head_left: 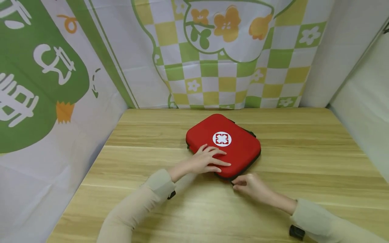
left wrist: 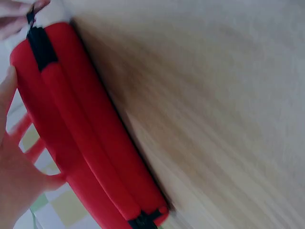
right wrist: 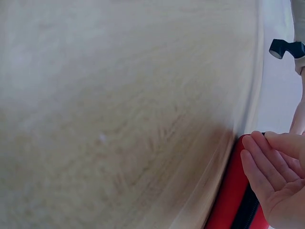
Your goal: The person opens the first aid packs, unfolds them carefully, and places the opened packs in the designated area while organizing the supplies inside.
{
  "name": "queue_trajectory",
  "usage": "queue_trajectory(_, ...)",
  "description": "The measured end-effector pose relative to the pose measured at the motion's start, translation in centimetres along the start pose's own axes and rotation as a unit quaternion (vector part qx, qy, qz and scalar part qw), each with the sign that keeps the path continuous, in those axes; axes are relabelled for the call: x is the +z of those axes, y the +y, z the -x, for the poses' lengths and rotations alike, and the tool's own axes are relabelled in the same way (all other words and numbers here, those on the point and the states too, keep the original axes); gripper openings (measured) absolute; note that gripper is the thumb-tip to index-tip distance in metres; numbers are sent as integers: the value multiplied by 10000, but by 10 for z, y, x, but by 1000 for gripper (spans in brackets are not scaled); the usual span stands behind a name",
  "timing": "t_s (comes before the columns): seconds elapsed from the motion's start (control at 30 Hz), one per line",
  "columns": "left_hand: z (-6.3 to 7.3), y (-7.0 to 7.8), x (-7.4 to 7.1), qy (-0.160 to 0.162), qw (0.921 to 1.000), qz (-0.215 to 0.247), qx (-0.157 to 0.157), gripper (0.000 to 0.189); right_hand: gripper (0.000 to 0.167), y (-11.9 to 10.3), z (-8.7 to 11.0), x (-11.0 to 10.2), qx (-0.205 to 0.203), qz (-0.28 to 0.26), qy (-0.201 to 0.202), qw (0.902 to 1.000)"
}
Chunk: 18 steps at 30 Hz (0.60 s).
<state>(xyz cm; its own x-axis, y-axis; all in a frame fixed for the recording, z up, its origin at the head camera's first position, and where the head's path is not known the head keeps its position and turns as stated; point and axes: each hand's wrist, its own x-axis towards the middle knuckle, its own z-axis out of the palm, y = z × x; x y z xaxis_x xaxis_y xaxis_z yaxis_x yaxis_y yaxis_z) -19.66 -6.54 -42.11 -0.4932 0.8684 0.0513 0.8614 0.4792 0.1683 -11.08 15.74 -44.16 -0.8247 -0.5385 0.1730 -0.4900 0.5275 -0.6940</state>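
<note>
A red zippered first-aid case with a white round emblem lies on the table, turned at an angle. My left hand rests on its near left part, fingers spread and fairly straight across the lid. In the left wrist view, that hand touches the side of the red case, which has a red strip handle along it. At the case's near corner, my right hand pinches the black zipper pull between thumb and fingers. The black zipper runs along the case's side below the right hand.
The wood-grain table reaches back to a patterned cloth hanging behind it. White cloth walls flank the left and right. Dark wrist camera mounts sit below the sleeves.
</note>
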Motion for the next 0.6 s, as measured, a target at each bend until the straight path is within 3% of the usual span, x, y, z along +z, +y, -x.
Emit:
queue_trajectory(0.17,1,-9,-2,-185,9992,307,-195,40,8,-3,1,3,-72,116,135,9998)
queue_trajectory(0.47,3,-9,-3,-130,9992,342,-183,40,8,-12,-9,17,-546,567,410,9961)
queue_trajectory(0.6,3,-9,-2,-92,9992,348,-193,40,8,-15,-13,27,-539,626,611,9947)
